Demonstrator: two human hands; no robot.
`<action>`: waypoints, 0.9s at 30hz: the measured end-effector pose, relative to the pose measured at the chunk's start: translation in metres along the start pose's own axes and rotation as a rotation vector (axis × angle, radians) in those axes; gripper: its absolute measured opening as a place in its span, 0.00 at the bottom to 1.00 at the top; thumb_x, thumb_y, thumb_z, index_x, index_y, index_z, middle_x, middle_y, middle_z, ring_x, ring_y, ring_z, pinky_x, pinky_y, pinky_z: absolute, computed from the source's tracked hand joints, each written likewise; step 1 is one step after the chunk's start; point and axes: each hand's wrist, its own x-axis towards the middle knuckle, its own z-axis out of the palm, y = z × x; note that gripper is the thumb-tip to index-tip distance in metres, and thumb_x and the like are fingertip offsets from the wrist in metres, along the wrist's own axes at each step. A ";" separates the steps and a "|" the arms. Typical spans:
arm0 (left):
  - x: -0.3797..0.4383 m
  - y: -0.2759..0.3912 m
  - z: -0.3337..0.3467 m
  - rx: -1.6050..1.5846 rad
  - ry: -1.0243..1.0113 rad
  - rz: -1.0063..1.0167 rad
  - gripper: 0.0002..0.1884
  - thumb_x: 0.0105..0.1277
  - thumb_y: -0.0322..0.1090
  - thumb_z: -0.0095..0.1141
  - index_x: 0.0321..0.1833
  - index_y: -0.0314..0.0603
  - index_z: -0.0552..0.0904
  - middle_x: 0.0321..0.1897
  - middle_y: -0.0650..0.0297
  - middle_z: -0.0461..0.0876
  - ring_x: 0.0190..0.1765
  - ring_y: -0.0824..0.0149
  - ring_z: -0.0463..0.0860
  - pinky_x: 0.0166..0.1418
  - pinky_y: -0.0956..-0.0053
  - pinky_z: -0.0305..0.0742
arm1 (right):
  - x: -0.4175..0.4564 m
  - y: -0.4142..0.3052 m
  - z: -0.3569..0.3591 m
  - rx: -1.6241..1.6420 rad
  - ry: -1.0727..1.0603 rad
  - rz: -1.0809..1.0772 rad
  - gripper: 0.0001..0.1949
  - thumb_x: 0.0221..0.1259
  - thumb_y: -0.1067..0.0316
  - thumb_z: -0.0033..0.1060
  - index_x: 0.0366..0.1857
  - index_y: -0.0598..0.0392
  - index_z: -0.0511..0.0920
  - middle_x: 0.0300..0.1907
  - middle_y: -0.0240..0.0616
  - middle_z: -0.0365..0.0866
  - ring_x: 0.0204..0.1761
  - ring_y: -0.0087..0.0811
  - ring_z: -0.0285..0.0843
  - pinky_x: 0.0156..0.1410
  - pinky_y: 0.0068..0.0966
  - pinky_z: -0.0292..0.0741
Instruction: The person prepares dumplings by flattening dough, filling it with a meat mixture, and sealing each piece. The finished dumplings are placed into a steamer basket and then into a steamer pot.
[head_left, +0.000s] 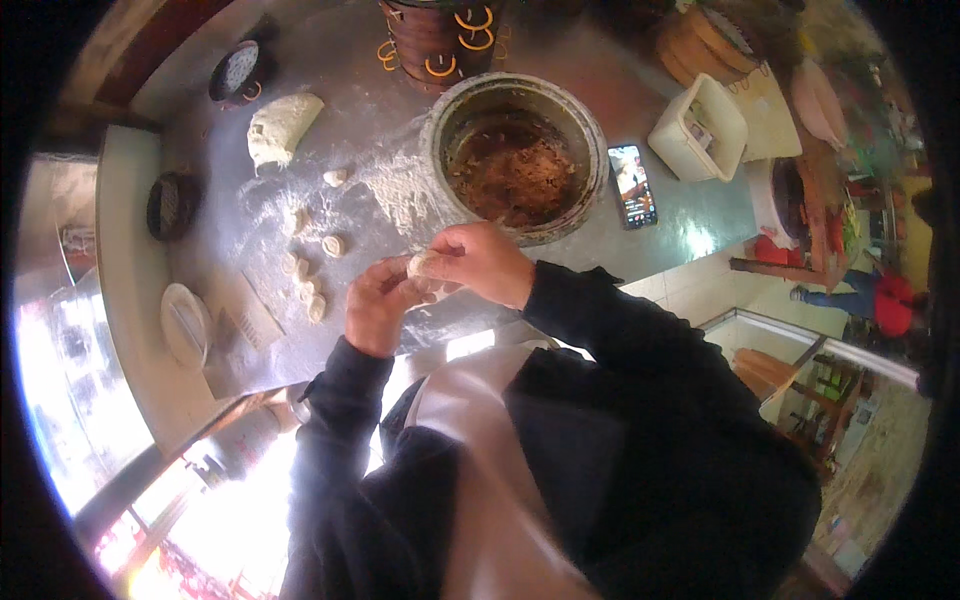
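Between both hands, just in front of the pot, is a small piece of pale dough (424, 262), partly hidden by the fingers. My left hand (379, 300) supports it from the left, while my right hand (480, 262) pinches it with thumb and fingers. A large round metal pot (592, 150), dusted with flour at its rim, holds a brown minced filling (517, 176). Left of my hands, several small dough pieces (307, 281) lie in a loose row on the floured metal table (390, 135). A big slab of dough (281, 127) rests farther back.
Stacked dark steamers with yellow ring handles (442, 45) stand behind the pot. To its right lie a lit phone (632, 187) and a white plastic bin (701, 135). At the left are a scraper-like flat board (259, 319) and an oval dish (185, 326). A person in red (892, 304) is far right.
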 end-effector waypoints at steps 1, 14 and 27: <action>0.001 -0.004 0.009 -0.065 0.017 -0.028 0.12 0.68 0.23 0.59 0.53 0.25 0.81 0.43 0.55 0.87 0.45 0.65 0.87 0.52 0.71 0.83 | -0.006 0.003 -0.009 0.024 -0.004 0.018 0.13 0.65 0.62 0.69 0.39 0.65 0.84 0.30 0.38 0.86 0.34 0.21 0.83 0.40 0.24 0.80; 0.006 0.016 0.045 0.039 -0.055 0.045 0.15 0.71 0.30 0.62 0.56 0.26 0.81 0.43 0.56 0.87 0.43 0.66 0.87 0.49 0.72 0.84 | -0.034 -0.015 -0.049 -0.056 0.008 -0.050 0.14 0.64 0.66 0.70 0.47 0.64 0.82 0.39 0.38 0.86 0.38 0.24 0.84 0.43 0.22 0.81; 0.014 -0.003 0.020 -0.089 -0.014 0.096 0.15 0.73 0.31 0.57 0.56 0.26 0.81 0.49 0.52 0.86 0.50 0.62 0.87 0.57 0.67 0.84 | -0.031 -0.026 -0.102 -0.741 0.166 -0.312 0.20 0.56 0.65 0.74 0.52 0.56 0.81 0.40 0.46 0.86 0.39 0.43 0.87 0.45 0.34 0.82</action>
